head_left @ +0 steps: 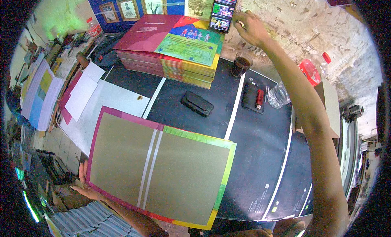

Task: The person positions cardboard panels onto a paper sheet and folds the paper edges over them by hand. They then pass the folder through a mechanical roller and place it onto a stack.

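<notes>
My left hand (90, 191) grips the lower left edge of a hardback book cover (191, 171). The cover lies open with its grey-brown board inside facing up, two pale strips down the middle and a maroon, green and yellow border. It is tilted over the near side of the dark table. At the far side, my right hand (253, 30) has curled fingers at the right edge of a smartphone (223, 11) with a lit screen. The phone stands upright behind a tall stack of printed covers (163, 59), maroon on the left and multicoloured on the right.
A glass of dark drink (242, 65) stands right of the stack. A black case (197, 103) lies mid-table, and a red lighter (260, 99) on a black wallet (248, 102). A plastic bottle (281, 94) is beside my right forearm. White sheets (83, 96) lie left.
</notes>
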`<state>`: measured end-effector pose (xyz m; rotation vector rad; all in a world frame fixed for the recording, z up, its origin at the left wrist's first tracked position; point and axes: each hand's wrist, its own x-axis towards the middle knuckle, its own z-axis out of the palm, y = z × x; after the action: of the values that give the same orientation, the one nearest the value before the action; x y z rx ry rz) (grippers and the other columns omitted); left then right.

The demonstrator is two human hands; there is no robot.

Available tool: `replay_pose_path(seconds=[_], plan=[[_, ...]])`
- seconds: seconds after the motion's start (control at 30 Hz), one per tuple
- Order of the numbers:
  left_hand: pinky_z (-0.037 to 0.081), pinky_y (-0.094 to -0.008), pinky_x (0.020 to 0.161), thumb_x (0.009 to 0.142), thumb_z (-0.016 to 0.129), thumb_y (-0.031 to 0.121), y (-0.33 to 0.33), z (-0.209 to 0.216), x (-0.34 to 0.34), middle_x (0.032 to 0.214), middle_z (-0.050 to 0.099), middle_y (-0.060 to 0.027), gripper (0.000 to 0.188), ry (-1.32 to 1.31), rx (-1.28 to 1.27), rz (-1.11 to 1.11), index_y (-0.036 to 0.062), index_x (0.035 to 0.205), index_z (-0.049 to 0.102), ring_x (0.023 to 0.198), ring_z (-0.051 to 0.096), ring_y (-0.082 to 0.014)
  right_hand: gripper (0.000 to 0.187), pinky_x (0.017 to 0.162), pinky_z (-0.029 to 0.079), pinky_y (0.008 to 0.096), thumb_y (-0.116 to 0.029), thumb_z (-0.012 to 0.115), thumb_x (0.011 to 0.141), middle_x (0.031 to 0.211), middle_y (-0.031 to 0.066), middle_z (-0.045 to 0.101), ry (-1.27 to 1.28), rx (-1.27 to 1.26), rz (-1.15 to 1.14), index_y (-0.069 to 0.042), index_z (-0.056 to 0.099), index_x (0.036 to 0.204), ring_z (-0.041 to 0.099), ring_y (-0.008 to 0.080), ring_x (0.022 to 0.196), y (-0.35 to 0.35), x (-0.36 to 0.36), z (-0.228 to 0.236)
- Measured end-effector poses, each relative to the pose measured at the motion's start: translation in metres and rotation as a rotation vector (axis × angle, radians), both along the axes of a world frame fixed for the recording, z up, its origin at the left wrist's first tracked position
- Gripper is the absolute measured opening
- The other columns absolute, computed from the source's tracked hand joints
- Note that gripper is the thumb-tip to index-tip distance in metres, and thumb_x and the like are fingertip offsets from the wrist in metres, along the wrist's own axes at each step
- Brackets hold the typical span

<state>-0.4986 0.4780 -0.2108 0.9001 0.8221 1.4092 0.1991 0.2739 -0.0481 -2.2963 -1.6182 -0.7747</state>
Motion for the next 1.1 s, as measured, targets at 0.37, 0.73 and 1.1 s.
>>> replay_pose_path(seconds=[0.37,0.73,1.1], plan=[[0.038,-0.0539,0.114,0.1,0.023,0.073,-0.008,0.011,0.007,0.14,0.056,-0.0281,0.094,-0.097,0.041,-0.116,-0.0068,0.142,0.049,0.13,0.054,-0.0378,0.055,0.109,0.038,0.0537,-0.019,0.061,0.081,0.131,0.0064,0.062,-0.093,-0.229,0.015,-0.013,0.052,0.136,0.049,0.0341,0.126,0.002,-0.005,-0.015],[0.037,-0.0541,0.115,0.099,0.021,0.073,-0.014,0.023,0.028,0.14,0.055,-0.0297,0.094,-0.009,-0.067,0.11,-0.0069,0.141,0.049,0.132,0.053,-0.0387,0.052,0.103,0.042,0.0525,-0.016,0.063,0.081,0.126,0.01,0.064,-0.124,-0.09,-0.054,-0.015,0.053,0.132,0.052,0.0334,0.122,0.01,0.001,0.007],[0.039,-0.054,0.114,0.099,0.021,0.073,-0.003,0.004,0.011,0.141,0.055,-0.0293,0.096,-0.01,0.001,0.018,-0.0082,0.142,0.047,0.13,0.055,-0.0382,0.04,0.101,0.044,0.0492,-0.023,0.064,0.082,0.117,0.0092,0.064,-0.144,-0.058,-0.002,-0.01,0.059,0.12,0.056,0.0334,0.112,-0.014,0.007,-0.014]])
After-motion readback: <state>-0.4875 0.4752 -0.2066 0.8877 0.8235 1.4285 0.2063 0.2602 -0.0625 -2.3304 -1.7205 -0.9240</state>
